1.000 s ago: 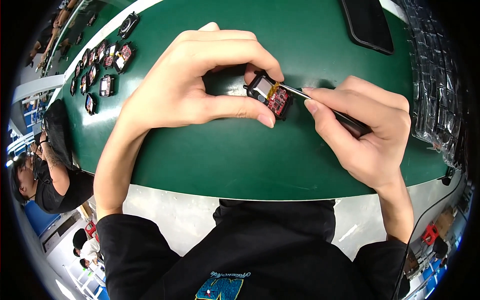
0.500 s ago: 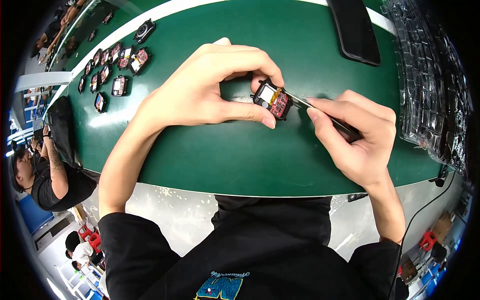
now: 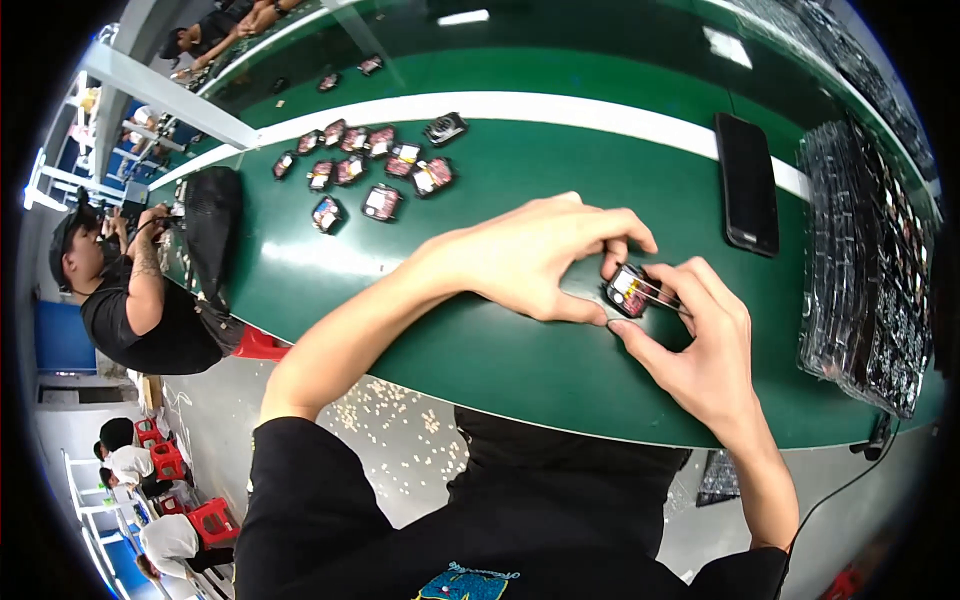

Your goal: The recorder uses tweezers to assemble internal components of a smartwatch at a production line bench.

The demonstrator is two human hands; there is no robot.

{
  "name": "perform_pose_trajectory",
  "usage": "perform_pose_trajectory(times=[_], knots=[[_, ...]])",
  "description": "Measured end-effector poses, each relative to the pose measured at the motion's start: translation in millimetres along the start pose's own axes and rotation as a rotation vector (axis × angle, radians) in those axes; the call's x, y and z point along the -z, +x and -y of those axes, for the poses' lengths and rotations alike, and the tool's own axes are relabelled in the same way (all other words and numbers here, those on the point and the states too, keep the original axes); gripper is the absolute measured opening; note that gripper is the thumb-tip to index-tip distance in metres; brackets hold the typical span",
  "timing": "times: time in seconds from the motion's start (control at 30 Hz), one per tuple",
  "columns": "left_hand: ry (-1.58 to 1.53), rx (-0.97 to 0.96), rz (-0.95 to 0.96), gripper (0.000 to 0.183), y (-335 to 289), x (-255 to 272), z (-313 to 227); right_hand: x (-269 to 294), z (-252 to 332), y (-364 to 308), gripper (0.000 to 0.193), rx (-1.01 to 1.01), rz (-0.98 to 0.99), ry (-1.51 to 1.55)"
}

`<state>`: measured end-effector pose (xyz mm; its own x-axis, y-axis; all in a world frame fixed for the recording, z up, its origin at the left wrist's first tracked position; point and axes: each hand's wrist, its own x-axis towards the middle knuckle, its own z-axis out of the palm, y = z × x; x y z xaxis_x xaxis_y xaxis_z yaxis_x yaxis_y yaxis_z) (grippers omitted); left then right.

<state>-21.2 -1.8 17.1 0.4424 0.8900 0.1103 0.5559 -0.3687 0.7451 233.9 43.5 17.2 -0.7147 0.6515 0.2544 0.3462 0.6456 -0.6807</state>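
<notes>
While the left hand (image 3: 540,257) holds an open case (image 3: 625,290), its long axis slants, red end toward the right hand (image 3: 708,368), which grips tweezers (image 3: 662,300).

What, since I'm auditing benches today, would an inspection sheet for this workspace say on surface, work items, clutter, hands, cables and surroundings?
Surface: glossy green tabletop, with bright reflections.
Work items: small dark case with a red board inside; tweezers over it.
Clutter: group of similar cases toward the far left; black phone and stacked clear plastic trays at right.
Hands: left hand holds the case between fingers and thumb; right hand holds the tweezers.
Cables: black cable hanging by the right table edge.
Surroundings: pale flecks on the floor; co-worker in black seated at left; red stools behind.
</notes>
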Motion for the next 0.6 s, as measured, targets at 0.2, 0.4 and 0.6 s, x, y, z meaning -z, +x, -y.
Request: perform_pose_trajectory(times=[0.2, 0.4, 0.6], knots=[[-0.122, 0.079, -0.005, 0.060, -1.7, 28.5, -4.1, 6.8, 1.2, -1.9, 0.038, 0.042, -0.052, -0.004], [0.800, 0.346, -0.505, 0.052, -9.9, 146.7, 104.5, 61.9, 27.3, -18.7, 0.039, 0.149, -0.140, -0.051], [0.886, 1.043, -0.645, 0.085, -106.6, 232.4, 212.8, 137.8, 39.1, -31.7, 0.040, 0.160, -0.343, -0.202]])
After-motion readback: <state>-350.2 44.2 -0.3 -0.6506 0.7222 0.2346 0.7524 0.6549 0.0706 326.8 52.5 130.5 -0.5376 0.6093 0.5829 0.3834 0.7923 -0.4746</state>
